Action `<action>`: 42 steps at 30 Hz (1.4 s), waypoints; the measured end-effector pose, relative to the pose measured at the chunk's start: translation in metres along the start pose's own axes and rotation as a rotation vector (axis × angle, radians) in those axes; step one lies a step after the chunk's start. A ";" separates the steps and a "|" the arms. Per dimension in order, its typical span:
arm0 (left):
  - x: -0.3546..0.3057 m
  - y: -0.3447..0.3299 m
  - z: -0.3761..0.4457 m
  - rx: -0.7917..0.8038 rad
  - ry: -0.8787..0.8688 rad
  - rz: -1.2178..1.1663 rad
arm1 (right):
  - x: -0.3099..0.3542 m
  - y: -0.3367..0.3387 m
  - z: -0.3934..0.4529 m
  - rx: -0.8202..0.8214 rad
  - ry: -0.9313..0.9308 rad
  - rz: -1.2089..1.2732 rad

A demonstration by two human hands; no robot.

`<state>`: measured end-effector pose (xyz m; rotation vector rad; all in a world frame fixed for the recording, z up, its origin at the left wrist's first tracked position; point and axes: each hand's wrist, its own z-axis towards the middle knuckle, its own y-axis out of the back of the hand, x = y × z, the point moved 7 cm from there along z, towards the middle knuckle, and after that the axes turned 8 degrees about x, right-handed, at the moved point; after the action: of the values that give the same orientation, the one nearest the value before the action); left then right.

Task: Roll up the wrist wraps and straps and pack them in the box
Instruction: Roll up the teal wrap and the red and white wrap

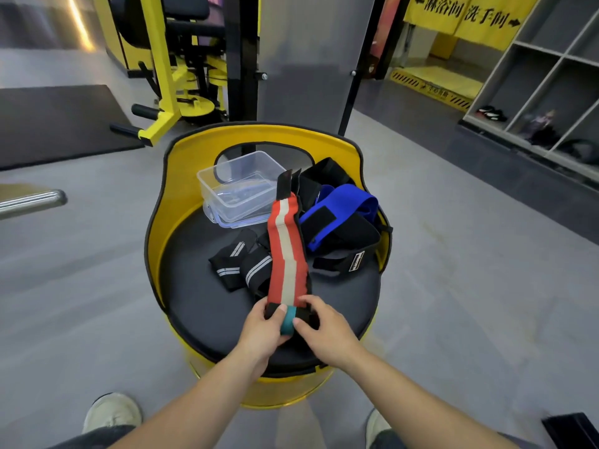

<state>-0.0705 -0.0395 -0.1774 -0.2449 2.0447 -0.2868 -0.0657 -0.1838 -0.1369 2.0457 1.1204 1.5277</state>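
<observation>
You're at the very start of the first roll. Both your hands sit at the near end of the red-and-white wrist wrap (287, 251), which lies stretched along the black seat pad (201, 306) of the yellow barrel chair (155, 222), its far black tab reaching up to the clear box (241, 186). Your left hand (262, 328) pinches the near black end with thumb on top; your right hand (324, 328) curls round the same end from the other side — the teal loop (287, 320) shows between them.

Nothing is packed yet, as far as I can judge: the box, at the back of the pad, looks to hold no wrap. Left of the red wrap lie two black wraps with grey stripes (243, 264), still flat. Right of it sits a loose heap — a blue wrap (343, 205) tangled with black straps (343, 247). So every piece remains to be rolled and boxed.
</observation>
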 end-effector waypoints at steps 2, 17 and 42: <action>0.001 -0.003 -0.003 0.009 -0.008 -0.002 | -0.008 -0.003 -0.007 0.001 -0.032 0.178; 0.000 -0.010 0.000 0.053 0.030 0.462 | -0.024 -0.024 -0.003 0.010 -0.131 0.604; 0.007 -0.012 -0.006 0.083 -0.066 0.542 | -0.025 -0.005 0.002 -0.054 -0.120 0.524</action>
<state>-0.0790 -0.0523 -0.1769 0.3452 1.9440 -0.0247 -0.0686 -0.1991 -0.1571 2.4808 0.5088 1.6016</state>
